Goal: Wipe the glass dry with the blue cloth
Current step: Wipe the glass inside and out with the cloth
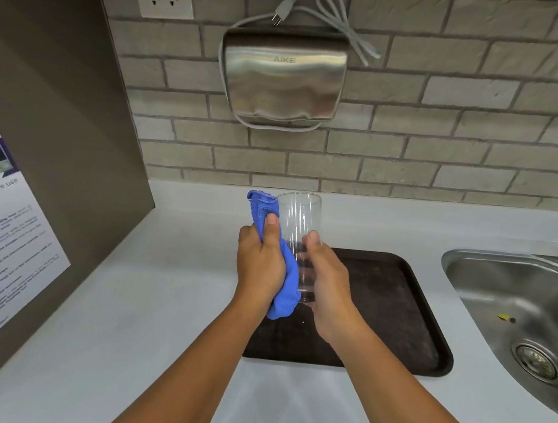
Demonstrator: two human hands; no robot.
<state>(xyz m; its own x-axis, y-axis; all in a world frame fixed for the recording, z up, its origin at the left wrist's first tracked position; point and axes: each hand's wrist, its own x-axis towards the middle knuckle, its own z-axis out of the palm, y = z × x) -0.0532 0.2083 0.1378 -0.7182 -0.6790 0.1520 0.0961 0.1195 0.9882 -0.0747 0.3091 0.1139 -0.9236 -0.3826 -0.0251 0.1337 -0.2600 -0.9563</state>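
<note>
A clear drinking glass (299,219) is held upright above the counter, its mouth pointing up. My right hand (327,279) grips the lower part of the glass from the right side. My left hand (259,263) clutches the blue cloth (262,210) and presses it against the left side of the glass. The cloth bunches above my left thumb and hangs below my palm (284,304). The base of the glass is partly hidden between both hands.
A dark brown tray (396,322) lies on the pale counter (128,299) under my hands. A steel sink (514,316) sits at the right. A metal hand dryer (282,80) hangs on the brick wall. A grey cabinet side with a paper notice (2,237) stands at the left.
</note>
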